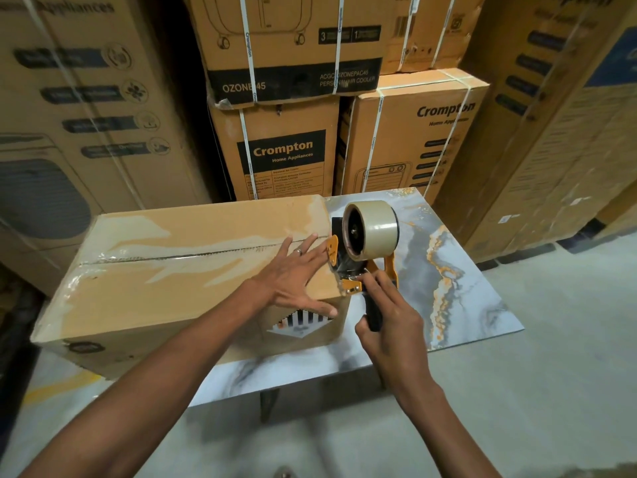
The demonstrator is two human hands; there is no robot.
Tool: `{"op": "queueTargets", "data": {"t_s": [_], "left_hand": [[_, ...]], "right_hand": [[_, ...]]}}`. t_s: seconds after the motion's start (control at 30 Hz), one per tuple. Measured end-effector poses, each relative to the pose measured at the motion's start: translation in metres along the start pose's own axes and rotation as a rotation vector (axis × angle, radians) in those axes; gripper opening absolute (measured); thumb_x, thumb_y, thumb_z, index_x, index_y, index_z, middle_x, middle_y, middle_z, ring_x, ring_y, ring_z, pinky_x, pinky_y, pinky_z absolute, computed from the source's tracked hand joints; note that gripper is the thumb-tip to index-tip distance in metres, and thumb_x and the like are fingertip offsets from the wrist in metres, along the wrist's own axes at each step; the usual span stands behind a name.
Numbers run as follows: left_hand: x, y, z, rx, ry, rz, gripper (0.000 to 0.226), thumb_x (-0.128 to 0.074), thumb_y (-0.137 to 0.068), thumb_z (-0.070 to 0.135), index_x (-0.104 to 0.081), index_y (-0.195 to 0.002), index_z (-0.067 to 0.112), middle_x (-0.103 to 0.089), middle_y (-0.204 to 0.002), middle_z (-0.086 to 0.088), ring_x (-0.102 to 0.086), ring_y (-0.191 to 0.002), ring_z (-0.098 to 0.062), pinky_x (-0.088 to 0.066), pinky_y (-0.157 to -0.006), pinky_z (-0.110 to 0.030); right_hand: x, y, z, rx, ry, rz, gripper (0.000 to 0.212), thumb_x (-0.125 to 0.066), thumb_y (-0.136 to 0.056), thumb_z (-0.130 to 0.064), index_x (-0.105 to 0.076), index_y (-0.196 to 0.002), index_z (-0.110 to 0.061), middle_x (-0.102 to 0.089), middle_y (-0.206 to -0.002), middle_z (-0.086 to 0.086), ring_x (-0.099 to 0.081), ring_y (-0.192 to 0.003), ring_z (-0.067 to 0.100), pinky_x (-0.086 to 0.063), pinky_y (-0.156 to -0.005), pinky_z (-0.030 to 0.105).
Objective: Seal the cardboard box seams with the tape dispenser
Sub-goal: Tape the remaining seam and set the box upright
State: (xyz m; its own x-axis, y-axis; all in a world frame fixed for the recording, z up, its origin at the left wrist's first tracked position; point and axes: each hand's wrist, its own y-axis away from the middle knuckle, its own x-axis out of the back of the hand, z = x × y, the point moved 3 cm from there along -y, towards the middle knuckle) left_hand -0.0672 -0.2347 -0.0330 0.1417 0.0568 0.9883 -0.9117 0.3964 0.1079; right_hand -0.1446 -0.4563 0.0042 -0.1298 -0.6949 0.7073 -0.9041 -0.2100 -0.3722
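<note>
A brown cardboard box [179, 257] lies on a marble-patterned table [448, 270]. Its top centre seam runs left to right, with old clear tape around it. My left hand [296, 274] lies flat on the box's right end, fingers spread, thumb over the front face. My right hand [386, 322] grips the black handle of an orange tape dispenser [362, 257]. The dispenser carries a beige tape roll [372, 229] and its mouth touches the box's right edge, just beside my left fingers.
Tall stacks of strapped Crompton appliance cartons [286, 157] stand close behind and on both sides of the table. Bare table surface shows to the right of the box. Grey concrete floor [551, 391] lies below and to the right.
</note>
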Motion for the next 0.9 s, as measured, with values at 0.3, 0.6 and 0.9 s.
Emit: {"op": "queueTargets", "data": {"t_s": [0.3,0.6,0.9], "left_hand": [[0.005,0.003,0.013,0.066,-0.016,-0.011,0.113,-0.040,-0.076,0.092,0.006,-0.161,0.033,0.015,-0.167,0.007,0.016,-0.155,-0.020,0.003,-0.121,-0.064],[0.012,0.007,0.024,0.077,-0.052,-0.050,0.110,-0.047,-0.081,0.085,0.001,-0.162,0.027,0.026,-0.157,0.012,0.014,-0.155,-0.018,0.004,-0.122,-0.062],[0.005,0.007,0.022,0.092,0.015,-0.004,0.111,-0.049,-0.078,0.086,0.015,-0.155,0.037,0.021,-0.163,0.016,0.015,-0.155,-0.015,0.007,-0.121,-0.063]], "right_hand": [[-0.002,0.003,0.008,0.008,-0.068,-0.051,0.074,-0.071,-0.074,-0.001,-0.055,-0.143,-0.024,-0.049,-0.151,0.000,-0.055,-0.130,0.019,-0.040,-0.105,0.021],[0.012,0.030,0.008,0.026,-0.142,0.009,0.074,-0.073,-0.070,0.002,-0.059,-0.138,-0.021,-0.053,-0.149,0.002,-0.057,-0.128,0.015,-0.045,-0.105,0.024],[0.024,0.056,0.004,0.007,-0.194,0.014,0.070,-0.075,-0.071,0.000,-0.061,-0.136,-0.020,-0.058,-0.142,-0.002,-0.061,-0.122,0.017,-0.052,-0.099,0.036]]}}
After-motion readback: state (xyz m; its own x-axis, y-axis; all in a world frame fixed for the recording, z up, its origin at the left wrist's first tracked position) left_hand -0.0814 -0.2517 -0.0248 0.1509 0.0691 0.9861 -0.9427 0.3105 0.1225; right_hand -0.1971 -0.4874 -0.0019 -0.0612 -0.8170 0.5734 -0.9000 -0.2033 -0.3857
